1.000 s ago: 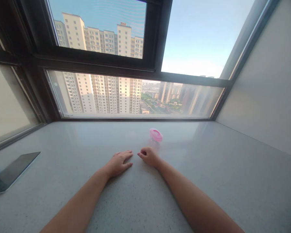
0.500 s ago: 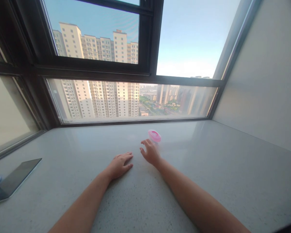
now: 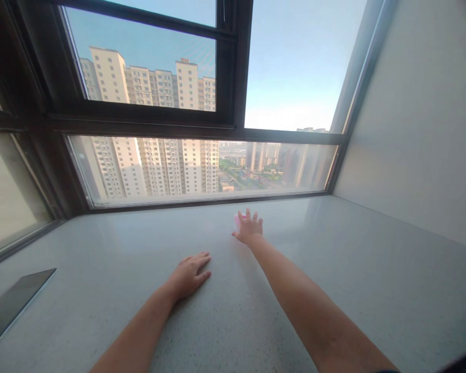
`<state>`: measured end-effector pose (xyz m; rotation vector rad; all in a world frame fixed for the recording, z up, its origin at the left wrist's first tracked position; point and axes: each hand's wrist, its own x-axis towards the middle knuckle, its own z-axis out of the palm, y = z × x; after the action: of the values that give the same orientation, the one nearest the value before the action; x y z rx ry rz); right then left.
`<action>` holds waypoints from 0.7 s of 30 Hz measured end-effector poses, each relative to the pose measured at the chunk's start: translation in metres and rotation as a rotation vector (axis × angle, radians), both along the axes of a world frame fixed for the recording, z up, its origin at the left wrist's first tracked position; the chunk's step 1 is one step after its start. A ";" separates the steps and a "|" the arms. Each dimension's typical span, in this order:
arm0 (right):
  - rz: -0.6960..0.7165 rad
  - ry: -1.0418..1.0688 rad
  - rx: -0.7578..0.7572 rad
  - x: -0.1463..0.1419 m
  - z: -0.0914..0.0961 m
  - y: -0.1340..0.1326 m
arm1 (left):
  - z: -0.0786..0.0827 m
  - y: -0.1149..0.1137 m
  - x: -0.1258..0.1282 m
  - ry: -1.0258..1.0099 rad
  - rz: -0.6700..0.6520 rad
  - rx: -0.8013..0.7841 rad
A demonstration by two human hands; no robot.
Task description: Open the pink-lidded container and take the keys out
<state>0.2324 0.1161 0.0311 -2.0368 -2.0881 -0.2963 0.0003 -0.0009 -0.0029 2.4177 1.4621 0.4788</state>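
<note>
My right hand reaches far across the pale speckled sill, fingers spread apart over a small pink object. Most of that object is hidden behind the hand; only a pink edge shows at the left of the fingers. Earlier it looked rounded and flat, with a darker pink middle, but its kind is unclear. Whether my fingers touch it I cannot tell. My left hand lies flat on the sill, nearer to me and to the left, fingers stretched out and holding nothing.
A dark flat tablet-like device lies at the left edge. Dark window frames border the sill at the back and left, with tall buildings outside. A white wall rises on the right.
My right hand has moved forward and its fingers have spread over the pink object, which it now mostly covers. My left hand stays on the sill. The view has shifted slightly.
</note>
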 end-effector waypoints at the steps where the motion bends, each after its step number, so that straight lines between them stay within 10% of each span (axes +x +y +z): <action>1: 0.004 0.031 -0.036 0.002 -0.001 0.003 | 0.000 0.000 0.000 -0.011 0.003 -0.004; 11: 0.287 0.092 -0.026 0.015 0.000 0.003 | 0.006 -0.003 0.008 -0.302 0.093 -0.047; 21: 0.707 0.148 0.067 -0.040 -0.002 -0.031 | 0.014 -0.006 0.037 -0.862 0.414 -0.266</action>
<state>0.1921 0.0854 0.0291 -1.1285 -2.4800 -0.0864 0.0370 -0.0067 0.0109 1.3855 1.4512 1.1459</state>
